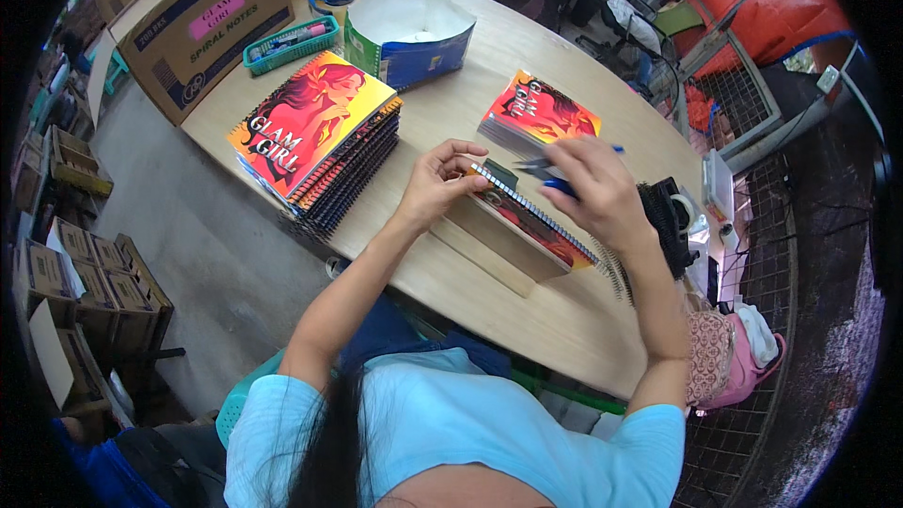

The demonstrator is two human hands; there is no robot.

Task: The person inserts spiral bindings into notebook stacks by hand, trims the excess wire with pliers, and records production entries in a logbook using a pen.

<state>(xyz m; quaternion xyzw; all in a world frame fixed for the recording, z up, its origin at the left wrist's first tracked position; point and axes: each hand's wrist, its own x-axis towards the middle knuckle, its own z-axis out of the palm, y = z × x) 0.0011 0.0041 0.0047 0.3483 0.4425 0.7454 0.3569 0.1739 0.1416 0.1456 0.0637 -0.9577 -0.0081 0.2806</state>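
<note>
A spiral notebook (538, 224) with a red and yellow cover stands tilted on the table, its coil edge up. My left hand (440, 181) pinches its far left end between thumb and fingers. Past the notebook's near right end, a loose tail of coil (616, 275) sticks out. Pliers (538, 169) with blue handles are gripped in my right hand (602, 190), just above the coil edge, jaws pointing toward my left hand. Behind them lies a pile of notebook blocks (544, 115) with the same cover. To the left rises a stack of bound spiral notebooks (324, 118).
A cut-open blue and white bag (437, 61) and a green basket (292, 45) of small items sit at the back. Cardboard boxes (212, 23) stand at the far left. Black coils (666, 226) lie at the table's right edge, near a pink bag (748, 367).
</note>
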